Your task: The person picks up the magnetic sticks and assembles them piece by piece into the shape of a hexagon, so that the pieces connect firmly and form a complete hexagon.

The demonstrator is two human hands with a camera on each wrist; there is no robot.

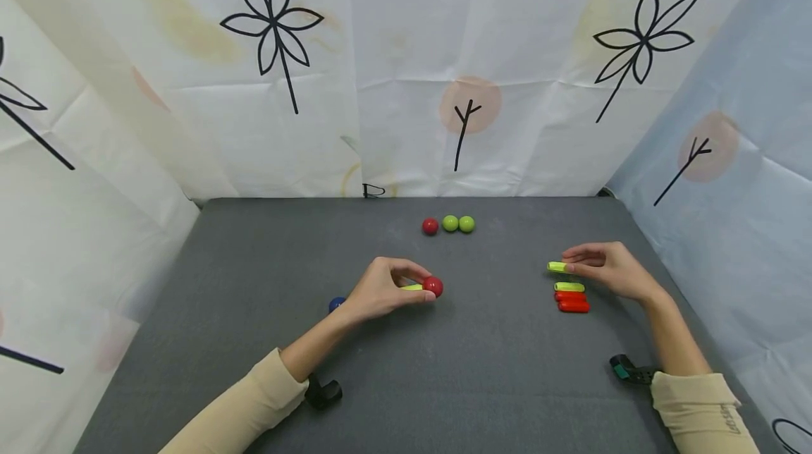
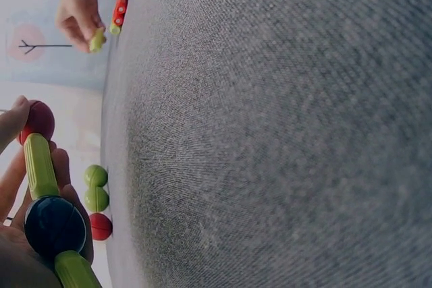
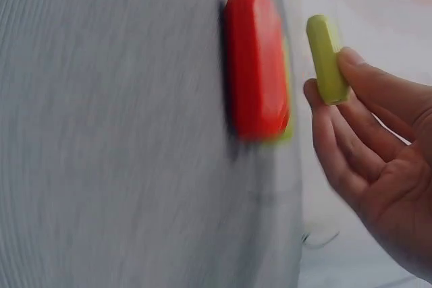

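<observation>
My left hand (image 1: 379, 290) grips a joined chain of balls and rods above the grey table. At its far end a red ball (image 1: 433, 286) sits by the thumb and fingertips. A yellow-green rod (image 2: 41, 165) links it to a dark blue ball (image 2: 55, 226), and a second yellow-green rod (image 2: 75, 271) runs on from there, cut by the frame's edge. Off to the right, my right hand (image 1: 610, 271) pinches a loose yellow-green rod (image 3: 327, 59) between thumb and fingers. Just below that hand lie another yellow-green rod (image 1: 569, 287) and red rods (image 1: 574, 306), side by side.
Toward the back of the grey table (image 1: 273, 242), a red ball (image 1: 430, 226) and two green balls (image 1: 458, 223) stand in a row. White patterned cloth (image 1: 406, 52) rises behind the table and along both sides.
</observation>
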